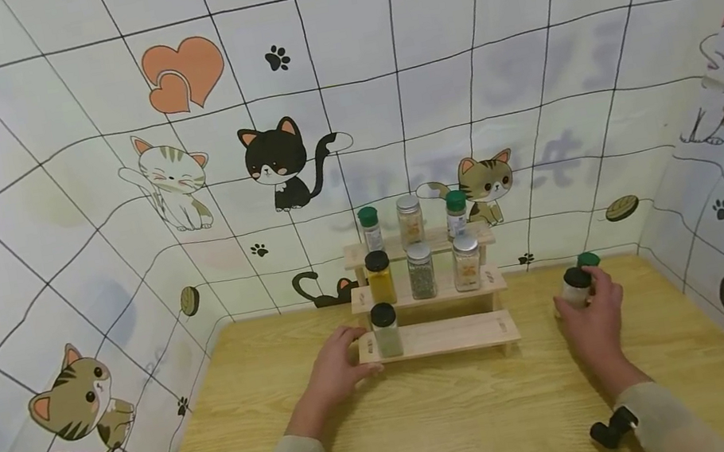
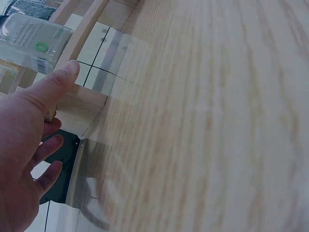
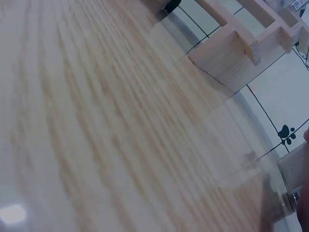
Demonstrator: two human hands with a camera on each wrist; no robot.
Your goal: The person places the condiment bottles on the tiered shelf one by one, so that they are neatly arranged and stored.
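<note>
A three-tier wooden spice rack (image 1: 454, 335) stands against the back wall. My left hand (image 1: 336, 368) holds the left end of its lowest tier, the thumb along the front edge in the left wrist view. Beside that hand, a black-capped spice jar (image 1: 387, 335) stands on the lowest tier. To the right of the rack, my right hand (image 1: 595, 318) grips another black-capped spice jar (image 1: 575, 287) between thumb and fingers. A green-capped jar (image 1: 588, 260) is just behind it, mostly hidden. In the right wrist view only a sliver of the right hand (image 3: 304, 205) shows.
The middle tier bears a yellow jar (image 1: 382, 283) and two silver-capped jars, one of them dark-filled (image 1: 422, 273). Two green-capped jars and a silver-capped jar (image 1: 411, 224) stand on the top tier. A wood-grain table (image 1: 440, 422) meets cat-printed walls (image 1: 358, 41).
</note>
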